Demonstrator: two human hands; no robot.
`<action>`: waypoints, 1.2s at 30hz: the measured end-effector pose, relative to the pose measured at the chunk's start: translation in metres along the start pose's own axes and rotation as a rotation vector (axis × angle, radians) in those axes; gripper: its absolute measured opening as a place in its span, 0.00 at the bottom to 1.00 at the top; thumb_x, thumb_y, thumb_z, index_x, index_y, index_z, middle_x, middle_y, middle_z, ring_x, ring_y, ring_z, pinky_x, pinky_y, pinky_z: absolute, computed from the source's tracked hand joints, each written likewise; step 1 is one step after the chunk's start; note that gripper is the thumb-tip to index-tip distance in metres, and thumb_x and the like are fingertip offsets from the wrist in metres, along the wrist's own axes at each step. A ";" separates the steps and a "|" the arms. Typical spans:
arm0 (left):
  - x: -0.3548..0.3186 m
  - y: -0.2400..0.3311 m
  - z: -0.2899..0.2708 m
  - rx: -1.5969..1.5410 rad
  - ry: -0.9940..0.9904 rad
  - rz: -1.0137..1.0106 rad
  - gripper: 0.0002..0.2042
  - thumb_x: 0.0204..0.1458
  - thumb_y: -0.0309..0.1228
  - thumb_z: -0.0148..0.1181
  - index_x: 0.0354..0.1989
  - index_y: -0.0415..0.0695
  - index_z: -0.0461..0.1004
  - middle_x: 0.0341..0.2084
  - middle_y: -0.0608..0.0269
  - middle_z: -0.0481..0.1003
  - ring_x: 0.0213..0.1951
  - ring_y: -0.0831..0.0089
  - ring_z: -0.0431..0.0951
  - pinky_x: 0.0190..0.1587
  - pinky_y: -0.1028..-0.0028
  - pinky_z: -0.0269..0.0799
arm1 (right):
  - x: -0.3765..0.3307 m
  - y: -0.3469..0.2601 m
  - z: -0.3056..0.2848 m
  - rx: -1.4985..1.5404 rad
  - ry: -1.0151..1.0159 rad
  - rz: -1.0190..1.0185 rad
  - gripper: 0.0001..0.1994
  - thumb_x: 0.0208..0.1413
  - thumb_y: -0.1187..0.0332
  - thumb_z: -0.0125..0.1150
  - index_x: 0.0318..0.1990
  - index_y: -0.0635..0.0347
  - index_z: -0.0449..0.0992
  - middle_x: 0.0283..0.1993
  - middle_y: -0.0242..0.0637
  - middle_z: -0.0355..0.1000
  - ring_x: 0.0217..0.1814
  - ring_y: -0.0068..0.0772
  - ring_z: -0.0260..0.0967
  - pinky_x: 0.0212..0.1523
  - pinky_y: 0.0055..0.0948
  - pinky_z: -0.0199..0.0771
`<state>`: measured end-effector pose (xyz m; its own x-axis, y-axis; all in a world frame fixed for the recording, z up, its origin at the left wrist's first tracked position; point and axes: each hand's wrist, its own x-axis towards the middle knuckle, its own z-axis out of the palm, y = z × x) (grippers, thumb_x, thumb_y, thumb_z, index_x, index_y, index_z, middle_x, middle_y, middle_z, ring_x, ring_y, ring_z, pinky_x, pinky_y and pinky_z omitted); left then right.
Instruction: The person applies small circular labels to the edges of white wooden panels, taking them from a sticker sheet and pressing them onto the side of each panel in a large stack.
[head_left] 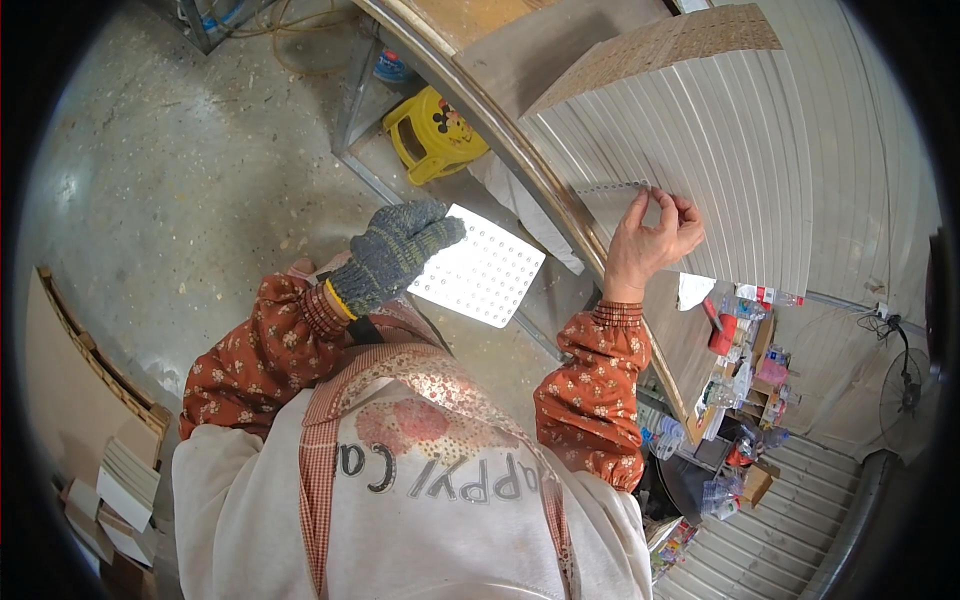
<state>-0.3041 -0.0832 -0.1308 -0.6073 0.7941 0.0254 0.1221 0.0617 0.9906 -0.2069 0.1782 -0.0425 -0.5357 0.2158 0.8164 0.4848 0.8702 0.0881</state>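
Left hand [395,255], gloved, closed around the edge of a white perforated panel [483,272] held out over the floor; right hand [655,235], bare, pinching a small perforated strip [612,200] against the ribbed white sheets [760,160] on the table [520,150]. Likely slip of the panel from that one-edge grip. Only one view.

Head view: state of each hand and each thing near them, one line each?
Left hand: gloved in grey knit, gripping the perforated white sheet.
Perforated white sheet: held up off the bench, tilted.
Right hand: bare, fingers pinching the small perforated strip.
Small perforated strip: lying flat on the ribbed white panels.
Ribbed white panels: laid side by side, flat.
Yellow stool: upright under the bench.
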 end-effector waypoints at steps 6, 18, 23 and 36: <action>-0.003 0.025 -0.007 -0.033 0.008 -0.137 0.14 0.47 0.21 0.57 0.43 0.43 0.75 0.41 0.54 0.72 0.39 0.62 0.74 0.44 0.70 0.71 | 0.002 -0.004 0.001 -0.060 -0.012 -0.006 0.08 0.42 0.70 0.68 0.31 0.57 0.76 0.38 0.37 0.62 0.44 0.37 0.59 0.45 0.39 0.58; -0.009 -0.040 0.008 0.177 0.171 0.295 0.09 0.51 0.24 0.55 0.40 0.41 0.76 0.38 0.56 0.74 0.37 0.70 0.75 0.39 0.75 0.71 | 0.013 0.007 -0.010 0.076 -0.125 0.011 0.07 0.41 0.75 0.66 0.30 0.56 0.77 0.35 0.35 0.60 0.39 0.33 0.59 0.38 0.29 0.64; -0.011 -0.037 0.021 -0.242 0.132 -0.036 0.09 0.51 0.25 0.55 0.40 0.38 0.75 0.35 0.56 0.75 0.34 0.72 0.76 0.37 0.75 0.71 | 0.014 0.007 -0.020 0.068 -0.177 0.004 0.07 0.41 0.76 0.66 0.30 0.57 0.77 0.35 0.35 0.60 0.38 0.32 0.61 0.37 0.27 0.65; -0.019 -0.071 0.053 -0.715 0.085 -0.288 0.08 0.52 0.30 0.56 0.36 0.38 0.74 0.27 0.61 0.76 0.29 0.78 0.74 0.32 0.77 0.70 | 0.030 -0.002 -0.026 -0.074 -0.196 -0.071 0.09 0.39 0.67 0.72 0.25 0.58 0.76 0.31 0.32 0.65 0.33 0.29 0.64 0.33 0.27 0.66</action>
<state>-0.2595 -0.0709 -0.2091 -0.6002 0.7547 -0.2650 -0.5685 -0.1695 0.8050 -0.2063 0.1720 -0.0031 -0.6905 0.2436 0.6811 0.4868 0.8529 0.1885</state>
